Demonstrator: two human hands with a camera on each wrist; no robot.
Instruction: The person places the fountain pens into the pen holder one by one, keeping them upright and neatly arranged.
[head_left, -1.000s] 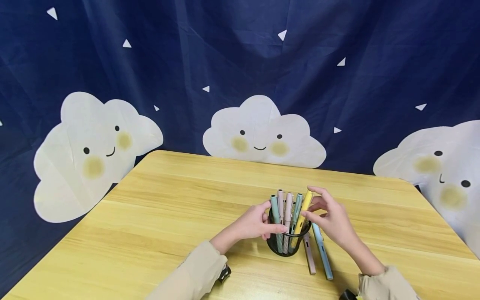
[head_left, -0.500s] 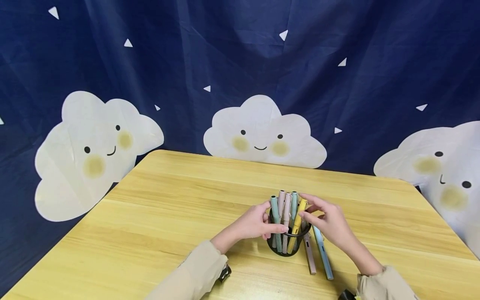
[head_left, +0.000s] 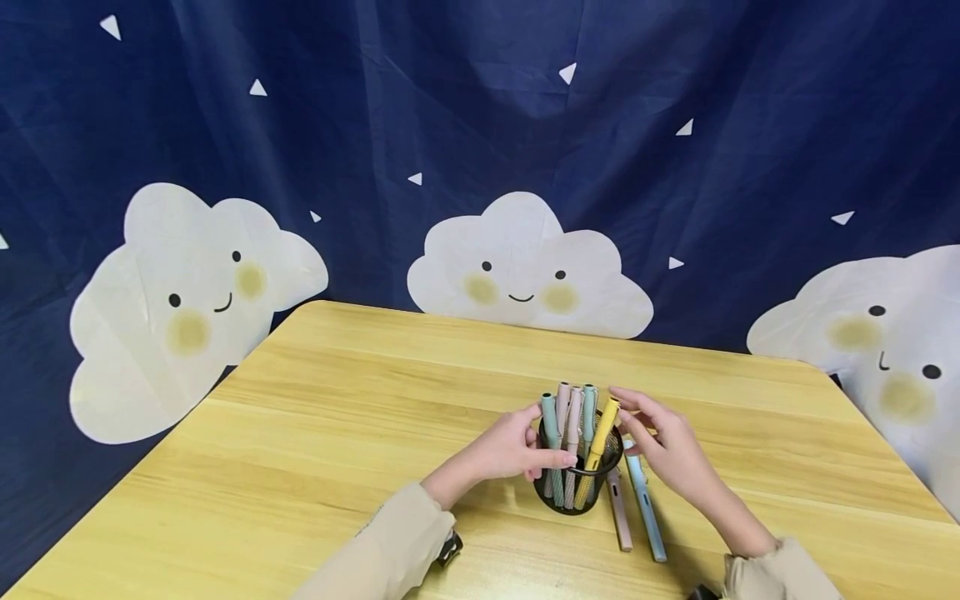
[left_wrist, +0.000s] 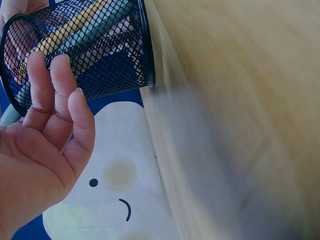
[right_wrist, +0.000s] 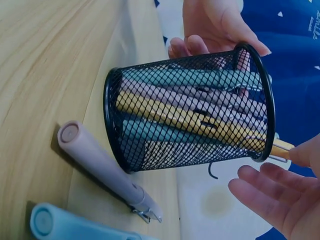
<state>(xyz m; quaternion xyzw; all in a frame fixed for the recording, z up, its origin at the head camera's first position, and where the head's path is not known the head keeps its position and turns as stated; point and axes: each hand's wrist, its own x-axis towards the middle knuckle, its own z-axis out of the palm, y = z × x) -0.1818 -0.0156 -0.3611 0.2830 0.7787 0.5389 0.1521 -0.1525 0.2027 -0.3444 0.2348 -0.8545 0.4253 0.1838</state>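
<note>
A black wire-mesh pen holder (head_left: 598, 472) stands upright on the table with several capped pens in it. My left hand (head_left: 506, 446) holds it from the left, thumb over the front rim and the other fingers around the side. In the left wrist view some of those fingers touch the mesh. A yellow pen (head_left: 602, 433) leans against the holder's right rim. Beside its cap is my right hand (head_left: 670, 442), fingers spread and loose. The right wrist view has the right thumb at the yellow pen's clip, with the other fingers off it.
Right of the holder, a pink pen (head_left: 619, 512) and a light blue pen (head_left: 647, 508) lie on the wooden table (head_left: 300, 433). A dark blue curtain (head_left: 360, 100) with cloud faces hangs behind the table's far edge.
The yellow pen has gone down into the holder, and my right hand has loosened from it and shifted slightly right. My left hand has stayed on the holder.
</note>
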